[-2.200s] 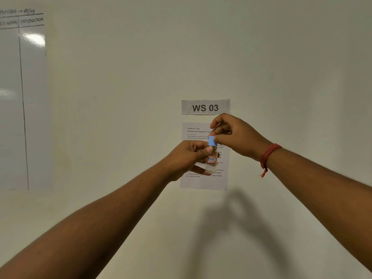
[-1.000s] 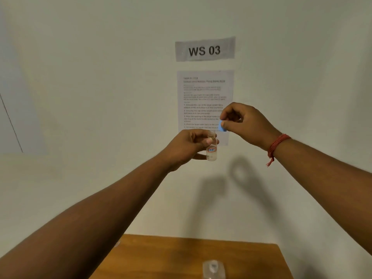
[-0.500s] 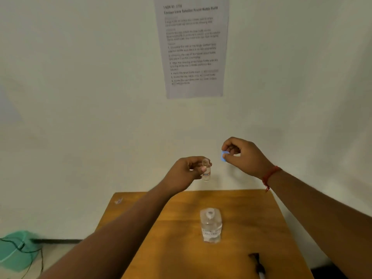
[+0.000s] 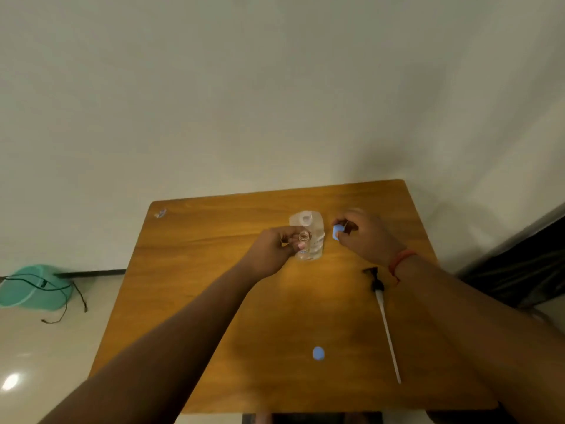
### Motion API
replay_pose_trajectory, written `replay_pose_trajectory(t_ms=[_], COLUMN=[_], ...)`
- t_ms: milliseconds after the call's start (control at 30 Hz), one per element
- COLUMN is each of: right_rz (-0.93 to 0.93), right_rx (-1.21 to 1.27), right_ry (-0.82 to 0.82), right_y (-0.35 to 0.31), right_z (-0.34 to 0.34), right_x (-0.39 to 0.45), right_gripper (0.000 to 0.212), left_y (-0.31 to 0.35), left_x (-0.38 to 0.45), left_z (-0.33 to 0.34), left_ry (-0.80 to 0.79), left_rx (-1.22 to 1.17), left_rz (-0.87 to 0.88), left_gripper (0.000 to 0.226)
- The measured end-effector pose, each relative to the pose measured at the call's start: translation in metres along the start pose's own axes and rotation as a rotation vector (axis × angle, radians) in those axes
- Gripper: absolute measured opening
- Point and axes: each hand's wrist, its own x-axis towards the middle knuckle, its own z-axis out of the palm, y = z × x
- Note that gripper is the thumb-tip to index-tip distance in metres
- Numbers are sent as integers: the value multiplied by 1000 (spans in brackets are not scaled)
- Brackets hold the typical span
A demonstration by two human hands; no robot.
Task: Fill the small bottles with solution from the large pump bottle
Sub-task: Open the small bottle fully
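My left hand (image 4: 275, 244) grips a small clear bottle (image 4: 303, 242), upright with its mouth uncapped, just in front of the large clear bottle (image 4: 315, 231). The large bottle stands on the wooden table (image 4: 189, 270) with its top off. My right hand (image 4: 365, 237) pinches a small blue cap (image 4: 336, 232) to the right of the large bottle. The black pump head with its long white tube (image 4: 385, 319) lies flat on the table below my right wrist. A second blue cap (image 4: 318, 353) lies on the table near its front edge.
A small scrap (image 4: 160, 213) lies at the table's far left corner. The table stands against a plain wall. On the floor at left sit a green bucket (image 4: 33, 287) and a black cable (image 4: 65, 296). Something dark stands to the right of the table.
The view has tilted down from the wall sheet to the table. Both hands have come down over the table, the cap off the small bottle and held apart from it.
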Motion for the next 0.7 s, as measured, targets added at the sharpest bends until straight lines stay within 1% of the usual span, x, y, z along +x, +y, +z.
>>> replay_pose_trajectory(t_ms=[133,267,367,500,600,700], right_rz=[32,91,109,117,165,174], right_rx=[-34,-82,-118,-175,-176,-184], right_ry=[-78,-151,-223,-279,-302,-330], right_y=[28,57,75,96,103,107], right_z=[30,54,70,85,93,100], right_x=[-27,-49,-65,-86,-95,-100], right_gripper=[14,14,11,8,13,15], left_y=[-37,-61,-75,-89,-96,-100], left_x=[-8,-16,-22,-28,-31,-33], left_z=[27,49,62,78,88,93], left_ry=[-28,-45,-55,-65,-80,-89], left_rx=[-1,-5,1,44,59,80], left_rz=[-52,-101,-149,-160,-167,-167], left_gripper=[29,28,31,33,33,33])
